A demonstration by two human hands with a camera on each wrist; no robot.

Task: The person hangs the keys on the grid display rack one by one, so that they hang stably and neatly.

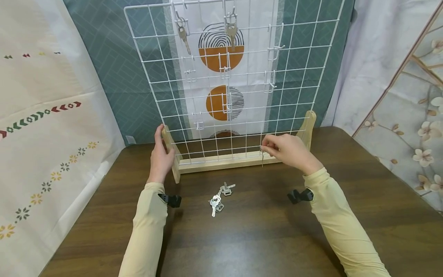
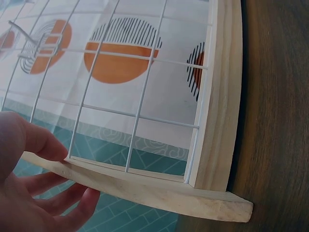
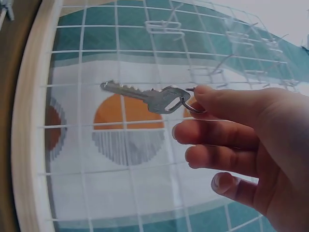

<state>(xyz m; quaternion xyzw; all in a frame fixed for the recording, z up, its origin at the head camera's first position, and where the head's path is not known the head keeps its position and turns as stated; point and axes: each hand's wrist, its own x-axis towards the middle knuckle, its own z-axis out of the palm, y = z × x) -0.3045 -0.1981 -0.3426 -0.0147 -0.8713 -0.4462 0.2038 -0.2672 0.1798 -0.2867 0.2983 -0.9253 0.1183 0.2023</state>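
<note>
My right hand point(image 1: 287, 151) pinches a small metal ring between thumb and forefinger. From the ring a silver key point(image 3: 149, 99) points away from the fingertips, in front of the lower right of a white wire grid rack point(image 1: 238, 117). At the rack's left end, my left hand point(image 1: 162, 159) holds the pale wooden side support point(image 2: 145, 193), thumb on one side and fingers on the other. Two rings with keys hang high on the grid, a left key point(image 1: 183, 35) and a middle key point(image 1: 231, 30). More loose keys point(image 1: 215, 203) lie on the table between the arms.
White wire hooks are clipped across the grid, among them an upper right hook point(image 1: 275, 49) and a lower left hook point(image 1: 198, 125). The rack's wooden base bar point(image 1: 221, 161) stands on a brown table point(image 1: 242, 238). Patterned cloths point(image 1: 62, 115) hang behind and at both sides.
</note>
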